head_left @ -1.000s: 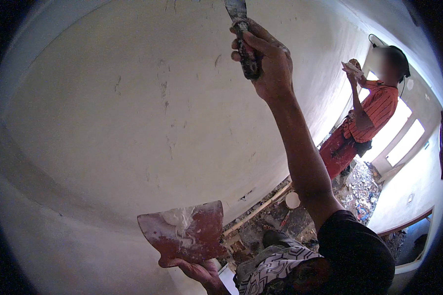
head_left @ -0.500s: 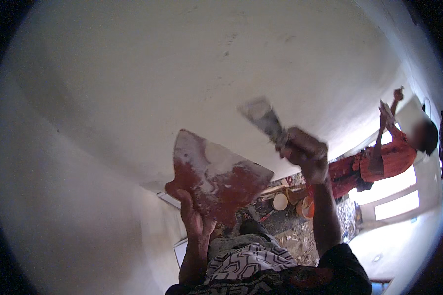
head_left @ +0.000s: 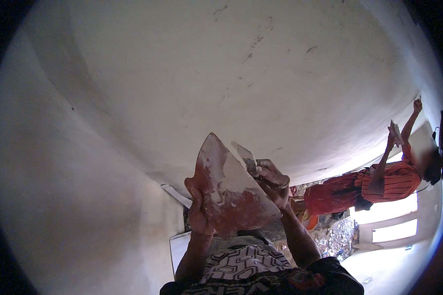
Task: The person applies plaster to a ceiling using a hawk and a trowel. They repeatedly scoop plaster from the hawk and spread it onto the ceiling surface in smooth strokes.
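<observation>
My left hand [head_left: 198, 215] grips a roughly triangular, reddish-brown board [head_left: 246, 209] by its left edge, and the board is tilted with one corner up. Whitish putty [head_left: 233, 178] is smeared over its upper part. At the board's right edge, my right hand [head_left: 273, 184] is closed around the handle of a putty knife [head_left: 244, 154]. The knife's blade points up and left, close beside that edge; whether the two touch, I cannot tell. Part of the right hand and wrist lies behind the board. Ahead spreads a pale plastered wall [head_left: 182, 83] with several dark marks.
On the right, a co-worker [head_left: 391, 182] in red clothes faces the wall, holding a flat board with one arm raised. An orange container [head_left: 310, 221] and littered floor [head_left: 337, 238] lie below. A white panel [head_left: 180, 248] leans at lower left.
My right hand has brought the putty knife down and left to the board. The board has turned more upright and shifted slightly right. The co-worker's raised arm has moved.
</observation>
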Demonstrator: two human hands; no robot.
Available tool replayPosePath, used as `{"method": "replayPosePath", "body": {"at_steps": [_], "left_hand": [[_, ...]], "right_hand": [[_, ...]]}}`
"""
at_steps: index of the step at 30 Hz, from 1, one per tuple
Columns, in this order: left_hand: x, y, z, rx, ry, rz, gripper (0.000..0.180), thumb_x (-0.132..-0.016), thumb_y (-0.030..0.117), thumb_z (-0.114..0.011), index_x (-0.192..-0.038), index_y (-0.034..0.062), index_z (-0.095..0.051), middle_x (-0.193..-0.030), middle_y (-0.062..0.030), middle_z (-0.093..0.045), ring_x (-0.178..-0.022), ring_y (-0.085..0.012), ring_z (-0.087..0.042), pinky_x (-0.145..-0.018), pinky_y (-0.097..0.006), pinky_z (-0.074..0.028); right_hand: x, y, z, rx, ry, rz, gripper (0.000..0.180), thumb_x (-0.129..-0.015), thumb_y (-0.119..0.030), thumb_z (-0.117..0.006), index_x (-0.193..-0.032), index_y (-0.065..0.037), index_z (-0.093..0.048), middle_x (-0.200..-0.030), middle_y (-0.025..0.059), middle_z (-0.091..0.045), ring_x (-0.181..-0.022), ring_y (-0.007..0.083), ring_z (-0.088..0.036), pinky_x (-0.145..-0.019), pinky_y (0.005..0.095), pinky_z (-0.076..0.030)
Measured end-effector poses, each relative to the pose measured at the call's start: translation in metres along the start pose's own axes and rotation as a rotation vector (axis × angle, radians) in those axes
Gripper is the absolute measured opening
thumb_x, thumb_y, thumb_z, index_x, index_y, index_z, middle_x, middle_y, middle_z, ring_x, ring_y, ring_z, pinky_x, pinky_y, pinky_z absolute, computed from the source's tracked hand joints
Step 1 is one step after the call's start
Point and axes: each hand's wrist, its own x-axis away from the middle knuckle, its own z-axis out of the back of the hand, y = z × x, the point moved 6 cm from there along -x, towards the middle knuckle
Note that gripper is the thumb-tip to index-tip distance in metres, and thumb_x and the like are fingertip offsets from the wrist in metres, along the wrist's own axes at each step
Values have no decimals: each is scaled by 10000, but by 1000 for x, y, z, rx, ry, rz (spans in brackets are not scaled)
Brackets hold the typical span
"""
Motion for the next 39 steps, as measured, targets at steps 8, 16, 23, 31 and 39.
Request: {"method": "replayPosePath", "body": {"at_steps": [8,16,23,31,39], "left_hand": [[4,0,-1,-64,35,-34,519,-989,410,-422,-1392,86,-382,-1298,-120,-541,-1149,-278,-565,-962,-463,-479],[15,9,-2,-476,330,-171,545,-973,444,-454,-1372,75,-400,-1200,-96,-573,-1050,-244,-593,-904,-415,-500],[16,6,-15,-388,293,-129,559,-963,464,-468,-1352,66,-419,-1162,-93,-592,-1033,-232,-600,-884,-402,-508],[26,7,-3,-363,326,-105,530,-976,453,-442,-1345,73,-429,-1153,-86,-594,-1036,-229,-602,-882,-403,-506],[18,0,-2,-277,66,-74,517,-992,441,-396,-1368,86,-409,-1195,-93,-575,-1049,-239,-596,-894,-411,-502]], "right_hand": [[14,8,-11,-126,-10,86,377,-811,75,-650,-1161,-64,-642,-1149,186,-605,-1078,303,-582,-891,376,-487],[18,-2,11,69,-67,108,392,-753,112,-695,-1081,-99,-661,-1125,166,-607,-1046,292,-609,-845,371,-525],[17,-16,31,231,-107,127,337,-745,107,-709,-1016,-92,-690,-1120,171,-604,-1021,289,-624,-817,364,-534],[27,-17,37,335,-144,140,290,-758,63,-720,-996,-99,-684,-1093,139,-620,-976,255,-646,-795,329,-546],[31,-10,39,142,-40,-31,310,-772,71,-698,-1039,-86,-686,-1094,152,-618,-1025,266,-615,-826,344,-522]]}}
